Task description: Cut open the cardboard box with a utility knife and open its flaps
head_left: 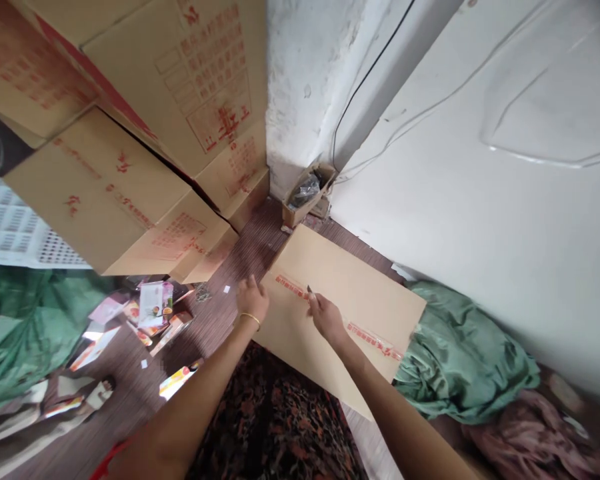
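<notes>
Carton: a closed cardboard carton (357, 277) lies at the centre of the frame, a strip of red-printed tape (375, 339) running across its upper face.
Left hand: the left hand (253, 299) is at the carton's left edge, fingers curled; whether it grips the edge cannot be told.
Right hand: the right hand (327, 319) is over the tape line, closed around a small dark-tipped tool (309, 289), mostly hidden by the fingers.
Open box: a small open box (293, 215) with clear plastic inside stands just beyond the carton, upper centre.
Stacked cartons: large red-printed cartons (150, 170) fill the upper left.
Packets: colourful printed packets (153, 303) lie scattered on the floor (207, 333), left of centre.
Cloth: a green bundle (465, 347) lies beside the carton, right.
</notes>
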Demonstrator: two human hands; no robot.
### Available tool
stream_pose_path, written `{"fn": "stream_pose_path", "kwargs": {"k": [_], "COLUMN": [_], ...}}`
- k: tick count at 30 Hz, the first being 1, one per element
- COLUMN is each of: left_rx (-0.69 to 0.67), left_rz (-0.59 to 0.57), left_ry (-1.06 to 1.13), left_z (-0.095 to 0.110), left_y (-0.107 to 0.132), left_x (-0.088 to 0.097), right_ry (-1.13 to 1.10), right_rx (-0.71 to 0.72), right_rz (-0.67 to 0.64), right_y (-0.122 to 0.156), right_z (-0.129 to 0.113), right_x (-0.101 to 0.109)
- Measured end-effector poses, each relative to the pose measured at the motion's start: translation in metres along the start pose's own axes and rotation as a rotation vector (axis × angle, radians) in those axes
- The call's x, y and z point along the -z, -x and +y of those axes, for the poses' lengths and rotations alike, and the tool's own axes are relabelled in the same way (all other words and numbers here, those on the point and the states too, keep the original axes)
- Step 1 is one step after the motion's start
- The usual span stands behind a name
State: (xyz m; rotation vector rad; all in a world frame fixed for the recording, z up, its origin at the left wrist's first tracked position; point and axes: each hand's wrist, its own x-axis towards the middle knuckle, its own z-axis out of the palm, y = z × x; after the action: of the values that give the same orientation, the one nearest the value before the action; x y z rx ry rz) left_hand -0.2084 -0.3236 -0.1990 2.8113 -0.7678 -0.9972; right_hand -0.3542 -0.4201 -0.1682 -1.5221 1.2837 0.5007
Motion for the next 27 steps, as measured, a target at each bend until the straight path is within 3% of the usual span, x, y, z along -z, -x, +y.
{"fn": "stream_pose_path", "kwargs": {"k": [3, 7, 9, 14, 19, 27], "left_rx": [0.09, 0.08, 0.081, 0.06, 0.026, 0.01], "left_rz": [-0.084, 0.001, 0.019, -0.104, -0.13, -0.125], "left_ry": [-0.053, -0.044, -0.023, 0.042, 0.093, 0.164], "left_z": [-0.002, -0.001, -0.003, -0.013, -0.018, -0.019], "left_y": [-0.009, -0.004, -0.005, -0.021, -0.026, -0.025], "left_x": [-0.01, -0.02, -0.018, -0.008, -0.006, -0.003], "right_ry": [0.308, 0.389, 0.416, 0.637, 0.855, 0.952], "right_rx": [0.081, 0.17, 0.191, 0.236, 0.322, 0.411], "right_rz": [0.039, 0.012, -0.01, -0.01, -0.078, -0.145], "right_y": [0.006, 0.006, 0.001, -0.026, -0.052, -0.055], "right_z": [0.007, -0.001, -0.01, -0.043, -0.071, -0.079], "right_x": [0.01, 0.008, 0.005, -0.002, -0.009, -0.012]}}
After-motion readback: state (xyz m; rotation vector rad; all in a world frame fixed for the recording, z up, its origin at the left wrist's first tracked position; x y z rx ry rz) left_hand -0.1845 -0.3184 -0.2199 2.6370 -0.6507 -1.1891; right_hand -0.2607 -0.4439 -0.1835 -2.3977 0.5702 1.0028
